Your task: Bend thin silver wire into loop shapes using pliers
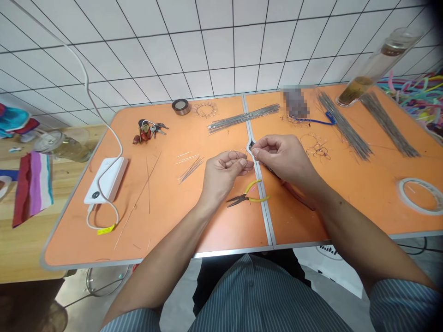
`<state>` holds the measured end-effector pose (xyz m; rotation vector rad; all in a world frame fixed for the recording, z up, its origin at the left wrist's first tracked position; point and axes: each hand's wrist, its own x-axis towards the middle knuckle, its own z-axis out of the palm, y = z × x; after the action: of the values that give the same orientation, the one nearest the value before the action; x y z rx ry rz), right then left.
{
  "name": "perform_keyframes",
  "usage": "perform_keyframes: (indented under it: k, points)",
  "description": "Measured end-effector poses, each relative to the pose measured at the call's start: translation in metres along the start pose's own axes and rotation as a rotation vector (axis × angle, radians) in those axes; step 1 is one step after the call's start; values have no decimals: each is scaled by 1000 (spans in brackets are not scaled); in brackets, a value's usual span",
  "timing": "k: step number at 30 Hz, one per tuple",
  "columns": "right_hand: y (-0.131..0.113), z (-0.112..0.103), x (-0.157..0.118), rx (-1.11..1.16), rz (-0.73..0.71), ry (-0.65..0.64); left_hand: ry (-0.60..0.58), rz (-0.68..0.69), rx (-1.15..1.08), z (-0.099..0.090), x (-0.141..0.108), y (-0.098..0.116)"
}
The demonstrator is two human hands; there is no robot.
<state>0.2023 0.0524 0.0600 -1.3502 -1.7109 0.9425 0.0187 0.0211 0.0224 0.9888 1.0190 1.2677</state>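
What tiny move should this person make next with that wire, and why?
Probably one small bend with the pliers. The left hand pinches a thin wire close to the dark tips of what seem to be red-handled pliers in the right hand, so the wire already sits where those tips could grip it.

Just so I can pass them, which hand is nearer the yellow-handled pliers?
Left. The left hand is just beyond the yellow-handled pliers, not touching; the right hand is farther, to their right.
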Motion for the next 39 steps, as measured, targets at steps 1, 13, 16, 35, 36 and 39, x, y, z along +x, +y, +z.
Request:
perform_keyframes:
  k: [1, 13, 16, 35, 36, 39]
  points:
    - [-1, 1, 0, 39, 17, -3, 4, -2, -2, 1, 0, 0]
    - [-11, 10, -3, 230, 104, 35, 82, 23, -60, 7, -1, -9]
    - [-14, 13, -5, 267, 121, 38, 98, 36, -61, 8, -2, -11]
    - [-11, 10, -3, 296, 94, 1, 49, 5, -72, 11, -3, -11]
    - [-11, 11, -4, 302, 101, 5, 55, 6, -74, 11, -3, -11]
    - [-8, 13, -3, 324, 86, -2, 62, 4, -85, 10, -2, -13]
